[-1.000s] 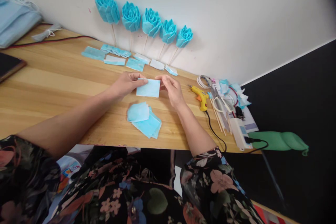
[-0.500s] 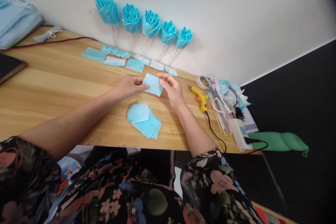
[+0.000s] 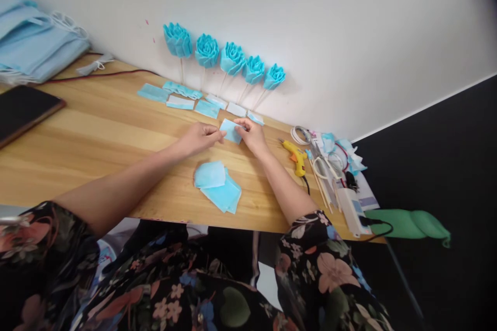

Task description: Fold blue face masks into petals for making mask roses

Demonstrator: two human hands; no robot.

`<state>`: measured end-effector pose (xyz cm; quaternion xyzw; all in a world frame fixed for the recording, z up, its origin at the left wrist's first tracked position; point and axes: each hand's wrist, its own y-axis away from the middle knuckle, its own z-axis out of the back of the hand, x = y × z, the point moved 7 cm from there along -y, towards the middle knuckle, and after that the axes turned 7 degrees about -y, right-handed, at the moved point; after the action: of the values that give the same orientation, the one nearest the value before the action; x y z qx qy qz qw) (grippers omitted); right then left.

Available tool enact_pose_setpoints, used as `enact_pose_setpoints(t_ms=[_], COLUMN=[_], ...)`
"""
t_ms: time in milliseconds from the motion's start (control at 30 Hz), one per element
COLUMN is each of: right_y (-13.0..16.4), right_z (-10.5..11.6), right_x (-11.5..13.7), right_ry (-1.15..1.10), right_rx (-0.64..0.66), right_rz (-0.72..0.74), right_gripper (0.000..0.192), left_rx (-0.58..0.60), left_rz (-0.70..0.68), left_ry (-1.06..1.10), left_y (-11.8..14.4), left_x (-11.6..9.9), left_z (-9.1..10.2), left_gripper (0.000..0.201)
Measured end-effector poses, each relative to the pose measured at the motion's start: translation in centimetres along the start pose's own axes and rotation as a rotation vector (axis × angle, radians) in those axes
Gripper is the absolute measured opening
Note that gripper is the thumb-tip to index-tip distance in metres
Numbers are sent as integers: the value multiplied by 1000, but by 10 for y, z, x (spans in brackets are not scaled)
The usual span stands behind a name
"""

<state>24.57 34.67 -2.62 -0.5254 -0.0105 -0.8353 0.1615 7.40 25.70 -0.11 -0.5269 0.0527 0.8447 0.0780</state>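
Observation:
A small light blue square of mask fabric (image 3: 230, 131) is held just above the wooden table, between my two hands. My right hand (image 3: 252, 137) pinches its right side, the thumb on top. On the other side, my left hand (image 3: 202, 138) has thumb and fingertips pressed together at the lower left edge. Closer to my body lies a small overlapping pile of blue fabric pieces (image 3: 223, 191). Behind my hands is a row of cut blue and white pieces (image 3: 207, 108).
Several blue fabric flowers (image 3: 207, 50) on sticks lean against the wall. To the right lie a yellow glue gun (image 3: 297, 158), white-handled scissors (image 3: 326, 167), a tape roll (image 3: 301, 135) and a power strip (image 3: 352, 209). A phone (image 3: 27, 111) and stacked masks (image 3: 39, 44) are at left.
The view has tilted, so the table things appear lower. The fabric square lies flatter, and my right fingers cover more of its right side.

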Motion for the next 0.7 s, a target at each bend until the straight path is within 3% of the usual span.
enact_pose_setpoints(t_ms=[333,533,700], right_y=[-36,-35,-29], right_z=[-11,-15,-5], right_x=[21,30,36], right_ry=[572,642,652], right_rx=[-76,-23,-39], right_rz=[-120,-12,43], right_gripper=[31,35,39], left_rx=[43,50,44], left_rz=[-14,-9,-23], left_ry=[-28,-20,-15], left_y=[-3,-3,-2], left_x=[1,1,0], left_z=[-3,-3,-2], left_gripper=[45,43,45])
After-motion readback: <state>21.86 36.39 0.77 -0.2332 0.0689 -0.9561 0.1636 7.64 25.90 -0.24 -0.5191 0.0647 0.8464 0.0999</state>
